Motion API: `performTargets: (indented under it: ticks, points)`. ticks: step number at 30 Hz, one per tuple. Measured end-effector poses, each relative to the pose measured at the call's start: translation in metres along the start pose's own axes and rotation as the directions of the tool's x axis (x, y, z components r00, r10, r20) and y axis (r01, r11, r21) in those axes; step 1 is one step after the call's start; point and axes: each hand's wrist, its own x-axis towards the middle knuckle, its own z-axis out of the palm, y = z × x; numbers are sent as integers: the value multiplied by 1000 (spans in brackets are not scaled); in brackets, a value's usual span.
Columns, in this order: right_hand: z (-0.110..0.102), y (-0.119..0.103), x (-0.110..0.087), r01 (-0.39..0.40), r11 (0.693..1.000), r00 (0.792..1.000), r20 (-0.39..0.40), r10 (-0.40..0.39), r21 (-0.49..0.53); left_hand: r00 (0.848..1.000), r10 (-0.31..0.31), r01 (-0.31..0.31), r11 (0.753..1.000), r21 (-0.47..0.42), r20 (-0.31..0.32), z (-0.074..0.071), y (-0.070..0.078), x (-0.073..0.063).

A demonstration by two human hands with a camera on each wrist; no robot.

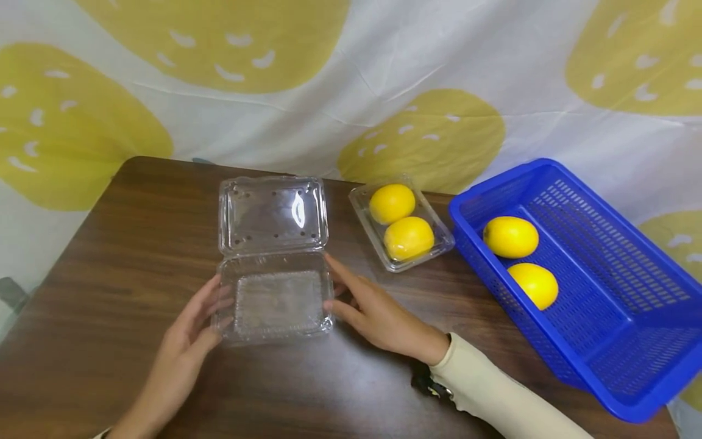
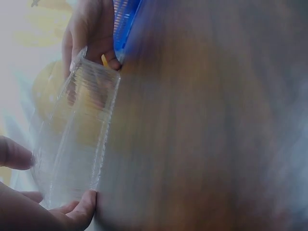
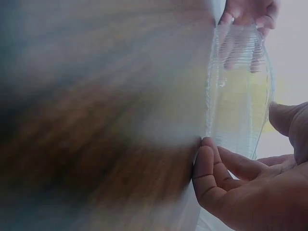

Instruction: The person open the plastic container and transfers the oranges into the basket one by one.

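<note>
A clear plastic clamshell box [image 1: 276, 302] lies on the brown table with its lid [image 1: 263, 216] folded back, away from me; nothing is inside it. My left hand [image 1: 189, 338] holds the left side of the base, thumb near the front corner and fingers along the wall. On the opposite side my right hand [image 1: 378, 314] grips the base, its index finger reaching to the hinge corner. In both wrist views the thumb is at the rim and the other fingers are low on the wall, near the tabletop.
Right of the lid sits a second clear box [image 1: 392, 266] holding two yellow lemons [image 1: 408, 238]. A blue plastic basket [image 1: 570, 366] stands at the right with two more lemons [image 1: 511, 237] inside. Behind the wooden table [image 1: 126, 262] hangs a white curtain [image 1: 384, 49] with yellow shapes.
</note>
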Motion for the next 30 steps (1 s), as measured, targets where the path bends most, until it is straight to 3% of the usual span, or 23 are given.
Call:
performTargets:
  ticks: [16, 26, 30]
  points:
    - [7, 1, 34, -22, 1000, 999, -30, 22, -12, 1000, -5, 5, 1000, -28, -14, -19, -9, 24]
    - [12, 3, 56, 9, 999, 999, -53, -11, -37, 997, -64, 66, 996, 53, -35, -29, -14, 38]
    - [13, 2, 63, 17, 999, 998, -57, -19, -37, 996, -72, 74, 996, 45, -46, -32, -16, 43]
